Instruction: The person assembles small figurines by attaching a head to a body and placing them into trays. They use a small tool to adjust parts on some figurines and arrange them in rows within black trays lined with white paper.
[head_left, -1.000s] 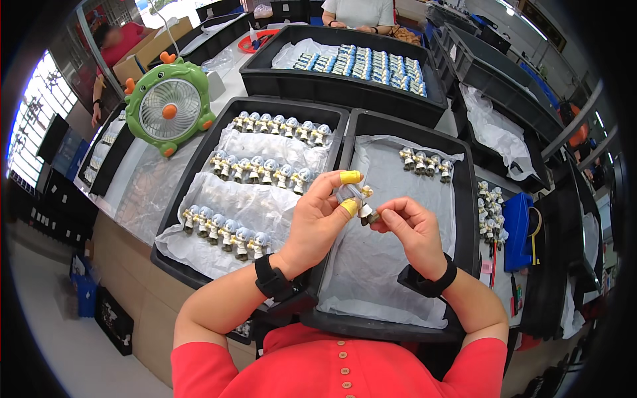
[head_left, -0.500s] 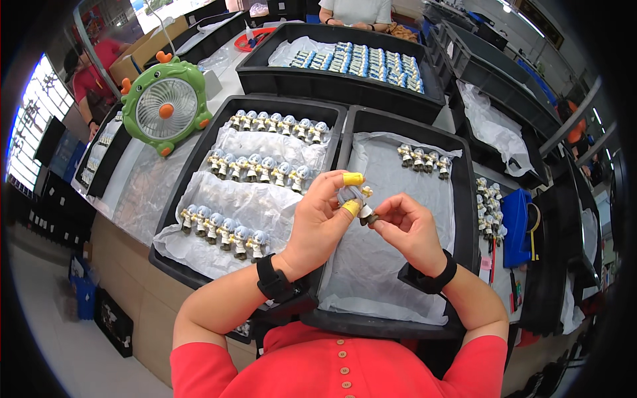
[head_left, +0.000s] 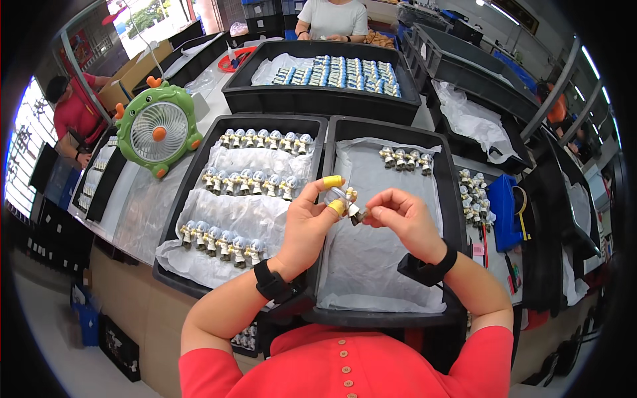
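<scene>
Holding a small figurine [head_left: 350, 204] at frame centre, the left hand [head_left: 312, 222] pinched it while the right hand [head_left: 401, 219], fingers closed, worked its base; setting it in the right tray [head_left: 446, 199] seemed next.

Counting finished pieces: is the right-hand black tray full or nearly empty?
Nearly empty. The right tray holds one short row of figurines at its far end; white paper elsewhere.
</scene>
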`<state>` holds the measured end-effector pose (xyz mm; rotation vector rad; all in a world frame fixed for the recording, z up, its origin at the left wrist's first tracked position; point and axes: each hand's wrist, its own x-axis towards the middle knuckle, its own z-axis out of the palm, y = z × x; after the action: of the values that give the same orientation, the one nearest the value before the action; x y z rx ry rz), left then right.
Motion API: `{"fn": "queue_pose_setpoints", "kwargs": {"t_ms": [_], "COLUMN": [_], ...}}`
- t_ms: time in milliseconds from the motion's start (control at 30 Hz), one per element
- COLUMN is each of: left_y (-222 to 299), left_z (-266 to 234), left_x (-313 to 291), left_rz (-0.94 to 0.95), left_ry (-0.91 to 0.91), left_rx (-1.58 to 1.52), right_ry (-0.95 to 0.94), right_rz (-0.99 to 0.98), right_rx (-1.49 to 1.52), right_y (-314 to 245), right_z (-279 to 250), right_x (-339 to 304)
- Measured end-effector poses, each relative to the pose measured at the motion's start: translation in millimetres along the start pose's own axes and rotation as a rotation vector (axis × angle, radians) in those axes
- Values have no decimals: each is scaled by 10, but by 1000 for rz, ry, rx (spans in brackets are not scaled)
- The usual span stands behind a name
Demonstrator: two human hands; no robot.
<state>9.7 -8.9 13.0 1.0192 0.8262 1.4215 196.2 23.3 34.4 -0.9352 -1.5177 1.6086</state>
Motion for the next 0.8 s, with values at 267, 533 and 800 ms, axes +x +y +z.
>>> {"fn": "queue_pose_setpoints", "kwargs": {"t_ms": [267,533,800], "left_y": [31,27,-4], "left_z": [15,169,107], "left_x": [-77,-100,-63], "left_rz": [-28,-119,-104], "left_ry": [-5,-47,-37], "left_rx": [-116,-78,-37], "right_ry": [438,609,559], "right_rz": [-71,222,341], "right_rx": [-219,-1008,-876], "right_y": [-577,505,759], "right_z": [-1106,-2350,-2099], "right_x": [-560,-1453,-1486]}}
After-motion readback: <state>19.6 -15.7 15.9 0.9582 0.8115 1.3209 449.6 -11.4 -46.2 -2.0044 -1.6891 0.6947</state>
